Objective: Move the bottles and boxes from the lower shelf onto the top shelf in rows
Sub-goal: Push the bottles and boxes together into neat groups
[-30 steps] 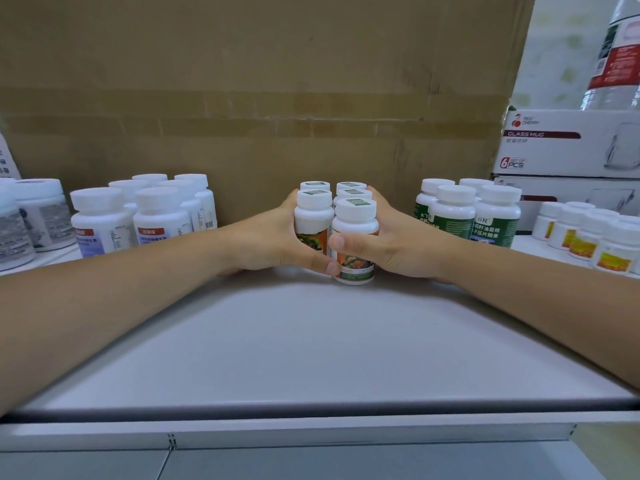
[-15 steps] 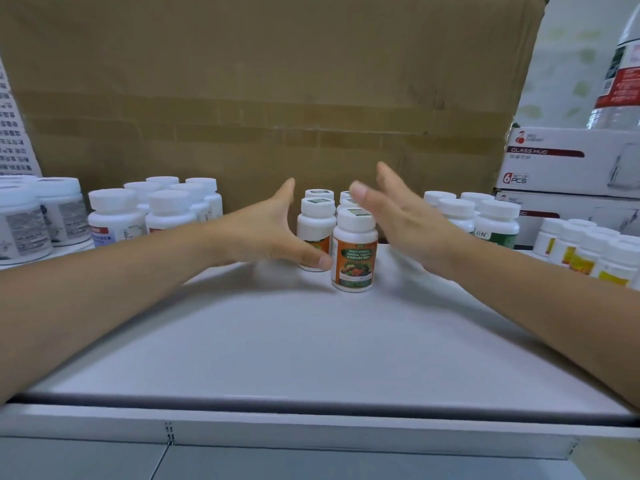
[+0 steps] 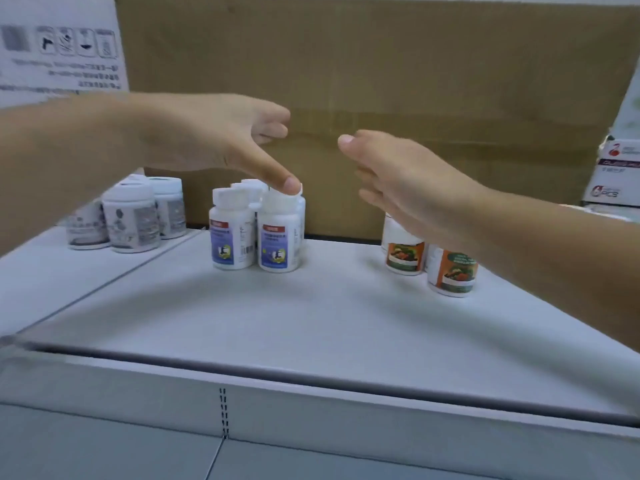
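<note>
- The left hand holds nothing. Its fingers are loosely curled in the air and its thumb points down and to the right.
- The thumb tip overlaps the cap of the front right bottle among the blue-label bottles. Whether it touches the cap cannot be told.
- The right hand is also empty, with relaxed fingers reaching left. It hangs above the orange-label bottles and is clear of them.
- The two hands are apart, with a gap between them in front of the cardboard.
- The blue-label bottles stand upright in a tight cluster on the white shelf, left of centre and near its back.
- The orange-label bottles stand upright to the right, well apart from the blue-label ones. The right forearm partly hides them.
- The grey-label bottles stand in a group further left, on the neighbouring shelf panel.
- A large cardboard box fills the space behind the bottles.
- A white carton with printed symbols is at the upper left.
- A white glass mug box is at the right edge.
</note>
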The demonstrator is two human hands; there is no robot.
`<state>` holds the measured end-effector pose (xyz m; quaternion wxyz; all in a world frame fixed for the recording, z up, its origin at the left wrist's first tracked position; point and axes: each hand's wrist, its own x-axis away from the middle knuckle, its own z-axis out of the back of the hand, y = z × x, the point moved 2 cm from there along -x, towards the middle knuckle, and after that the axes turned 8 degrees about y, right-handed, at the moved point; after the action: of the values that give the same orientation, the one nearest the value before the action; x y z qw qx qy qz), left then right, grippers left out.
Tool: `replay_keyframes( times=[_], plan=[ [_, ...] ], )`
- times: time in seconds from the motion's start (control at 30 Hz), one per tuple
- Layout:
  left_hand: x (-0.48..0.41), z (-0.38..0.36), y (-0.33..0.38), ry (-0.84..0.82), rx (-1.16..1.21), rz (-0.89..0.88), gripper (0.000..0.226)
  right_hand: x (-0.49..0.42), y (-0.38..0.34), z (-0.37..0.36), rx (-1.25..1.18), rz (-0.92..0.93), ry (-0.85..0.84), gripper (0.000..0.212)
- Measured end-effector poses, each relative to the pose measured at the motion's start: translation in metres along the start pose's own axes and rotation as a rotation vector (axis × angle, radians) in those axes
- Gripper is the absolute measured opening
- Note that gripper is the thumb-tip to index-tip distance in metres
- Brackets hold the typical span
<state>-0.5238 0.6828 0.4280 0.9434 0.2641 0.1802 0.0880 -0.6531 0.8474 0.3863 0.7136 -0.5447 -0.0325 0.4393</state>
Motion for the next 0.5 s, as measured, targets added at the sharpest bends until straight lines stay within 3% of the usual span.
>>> replay_keyframes(
  times=[0.23,0.4,0.5],
  plan=[
    [0.005,0.000,-0.079,0.037,-0.003,0.039,0.156,-0.030,0.019,-0.080,0.056,-0.045,-0.039,0.137],
    [-0.002,-0.018,-0.109,0.048,0.283,0.040,0.169,-0.031,0.043,-0.089,0.132,-0.048,-0.096,0.143],
    [-0.007,-0.034,-0.125,0.002,0.434,0.010,0.144,-0.032,0.046,-0.091,0.189,-0.028,-0.166,0.154]
  ],
)
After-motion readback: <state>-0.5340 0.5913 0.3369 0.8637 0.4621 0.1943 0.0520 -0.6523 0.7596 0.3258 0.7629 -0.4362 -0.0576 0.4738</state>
